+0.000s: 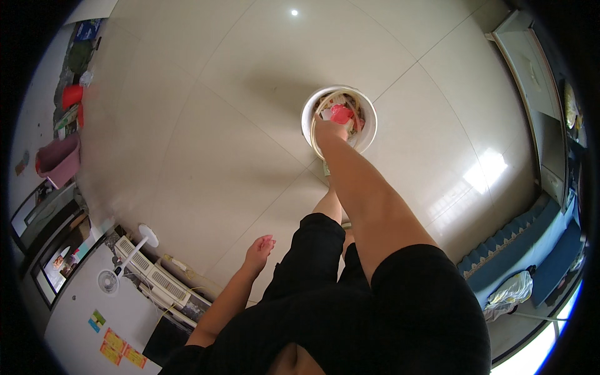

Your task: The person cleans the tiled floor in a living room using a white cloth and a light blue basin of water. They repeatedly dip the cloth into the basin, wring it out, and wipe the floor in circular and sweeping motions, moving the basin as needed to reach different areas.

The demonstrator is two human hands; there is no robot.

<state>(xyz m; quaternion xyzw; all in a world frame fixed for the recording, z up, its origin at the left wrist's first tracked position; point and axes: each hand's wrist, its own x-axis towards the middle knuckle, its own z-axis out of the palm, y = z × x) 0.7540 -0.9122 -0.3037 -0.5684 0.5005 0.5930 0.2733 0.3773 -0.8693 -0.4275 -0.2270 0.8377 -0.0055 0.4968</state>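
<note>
One hand is down in a white bucket (pixel 372 128), and the other hand has nothing in it.
From where I stand, the bucket sits on the shiny tile floor (pixel 250 69), just ahead of the person's feet. It has mixed bits inside, and a bright red thing (pixel 341 114) lies on top. The right hand (pixel 331 130) reaches over the near side, close to the red thing and beside a pale curved band (pixel 314 134). Its fingertips are hard to see, so I can't tell if they pinch anything. The left hand (pixel 259 251) hangs in the air beside the black pants (pixel 306 256), fingers a little bent and loose. Far off to the left is a pink tub (pixel 60 161).
</note>
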